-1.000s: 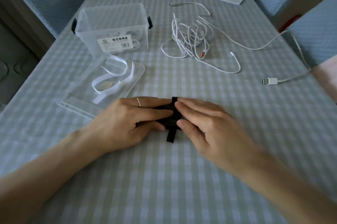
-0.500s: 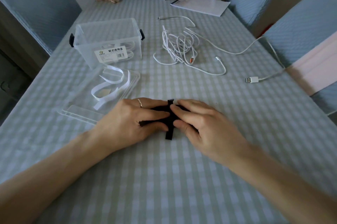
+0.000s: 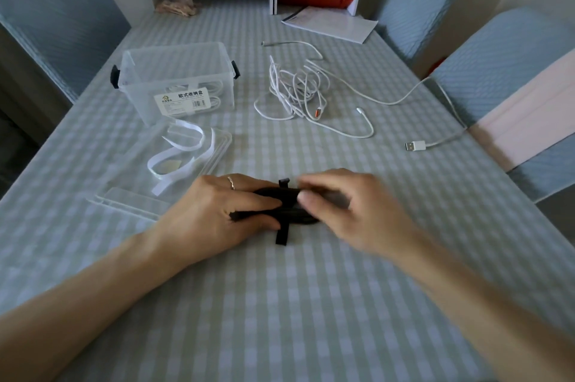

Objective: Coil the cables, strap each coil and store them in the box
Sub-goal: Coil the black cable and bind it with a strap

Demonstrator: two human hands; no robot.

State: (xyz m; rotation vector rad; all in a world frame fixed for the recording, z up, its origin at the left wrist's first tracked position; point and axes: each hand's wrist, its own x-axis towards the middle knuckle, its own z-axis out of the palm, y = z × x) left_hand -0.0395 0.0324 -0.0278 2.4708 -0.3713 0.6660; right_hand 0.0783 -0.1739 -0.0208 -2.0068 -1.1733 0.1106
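The left hand (image 3: 217,213) still pinned the black coil (image 3: 291,206) to the checked table (image 3: 280,304), fingers curled over it, while the right hand (image 3: 351,207) had blurred, drawing off the strap (image 3: 281,234) with fingers loosely bent; strapping looked unfinished. The clear box (image 3: 177,83) stood behind, chairs (image 3: 497,70) to the right.
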